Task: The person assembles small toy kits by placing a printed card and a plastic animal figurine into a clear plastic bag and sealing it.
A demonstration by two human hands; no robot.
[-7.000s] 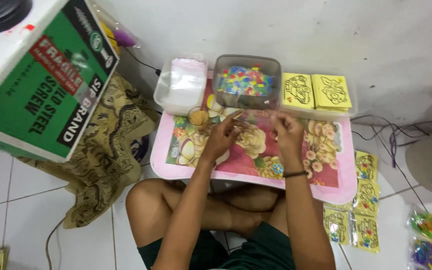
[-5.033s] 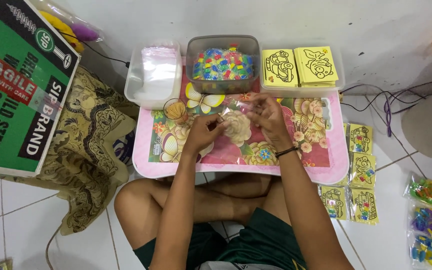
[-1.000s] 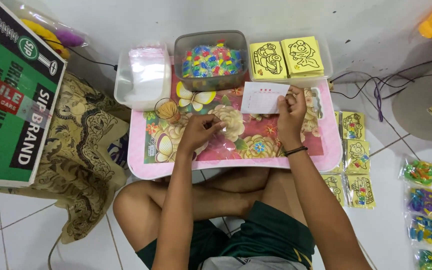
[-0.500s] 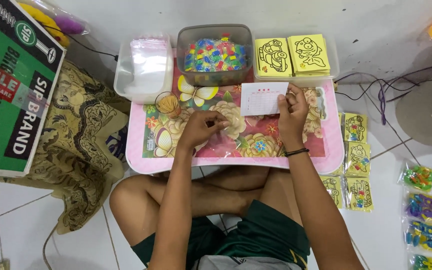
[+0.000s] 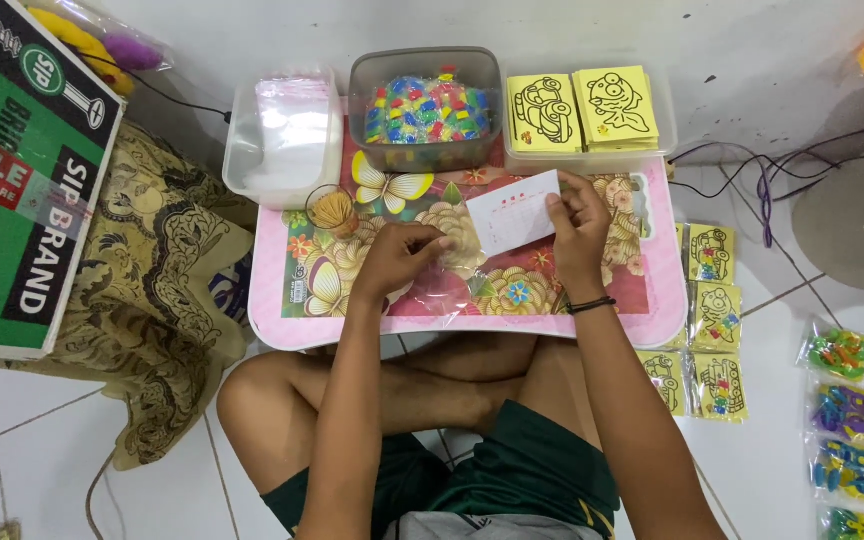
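Sitting cross-legged behind a low pink table with a floral top (image 5: pixel 652 320), a person packs small kits. Right hand (image 5: pixel 580 222): thumb and fingers pinch the right edge of a small white card (image 5: pixel 514 212), held just above the table's far middle. Left hand (image 5: pixel 399 257): fingertips drawn together on a clear plastic sleeve (image 5: pixel 444 285) lying flat on the tabletop, near and left of the card. The card appears not yet inside the sleeve, so this kit looks to be at an early stage. Supplies on the far side: a tub of clear bags (image 5: pixel 287 130), a grey bin of coloured pieces (image 5: pixel 427 105), a tray of yellow picture cards (image 5: pixel 584 108). Finished yellow packets (image 5: pixel 712 300) lie on the floor to the right, suggesting several kits are done.
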